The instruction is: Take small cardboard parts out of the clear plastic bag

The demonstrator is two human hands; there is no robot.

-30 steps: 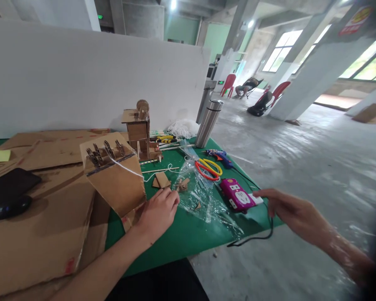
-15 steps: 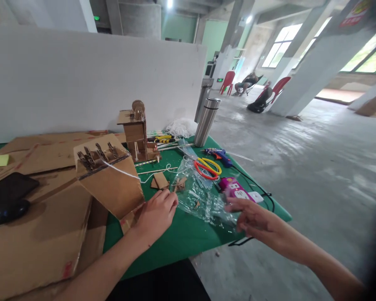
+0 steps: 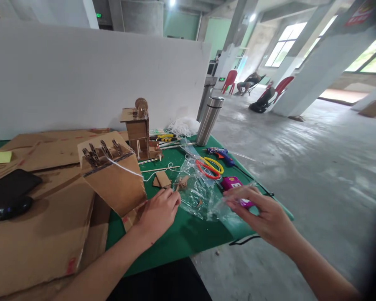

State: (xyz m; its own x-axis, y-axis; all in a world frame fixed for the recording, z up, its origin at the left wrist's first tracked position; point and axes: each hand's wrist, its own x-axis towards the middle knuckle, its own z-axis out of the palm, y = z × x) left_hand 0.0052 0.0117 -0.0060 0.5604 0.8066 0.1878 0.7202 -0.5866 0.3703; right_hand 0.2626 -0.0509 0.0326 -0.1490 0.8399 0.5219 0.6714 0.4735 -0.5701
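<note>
My right hand (image 3: pixel 258 207) pinches the edge of a clear plastic bag (image 3: pixel 192 192), drawing its film up over the green tabletop. My left hand (image 3: pixel 163 209) is closed beside the folded cardboard piece (image 3: pixel 115 179), which has notched cardboard uprights and a white string (image 3: pixel 128 170) on top. What the left fingers hold, if anything, I cannot make out. Just beyond them lie small cardboard squares (image 3: pixel 163 179), and cardboard scraps (image 3: pixel 183 182) rest at the bag. Partly behind my right hand is a purple box (image 3: pixel 231 183).
A cardboard tower (image 3: pixel 138 133) stands at the back near a steel flask (image 3: pixel 209 121). A blue glue gun (image 3: pixel 222 155) and yellow and red rings (image 3: pixel 213 165) lie on the right. Large cardboard sheets (image 3: pixel 50 213) cover the left, with a black phone (image 3: pixel 12 188) on them.
My right hand has closed on the plastic bag and lifted its edge, shifting slightly right and up. My left hand stays almost where it was.
</note>
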